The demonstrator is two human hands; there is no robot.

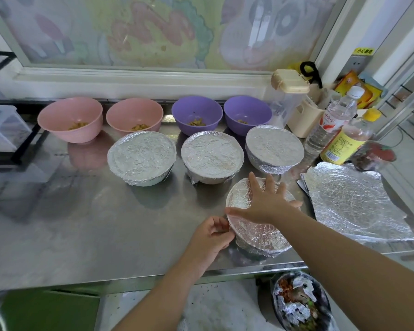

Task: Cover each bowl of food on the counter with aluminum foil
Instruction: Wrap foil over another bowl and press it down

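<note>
The right grip [269, 203] is released, its fingers spread flat on the foil [258, 232] stretched over the front bowl [261, 250], which stands near the front edge of the worktop [93, 223]. The left grip [212, 236] pinches that foil at the bowl's left rim. Behind stand three wrapped bowls [212, 155], then four uncovered bowls [134, 113] holding food.

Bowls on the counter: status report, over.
Right hand flat on near bowl, left hand pinching its foil edge. Three wrapped bowls, four open bowls behind. Foil sheets at right; nothing blocking.
</note>
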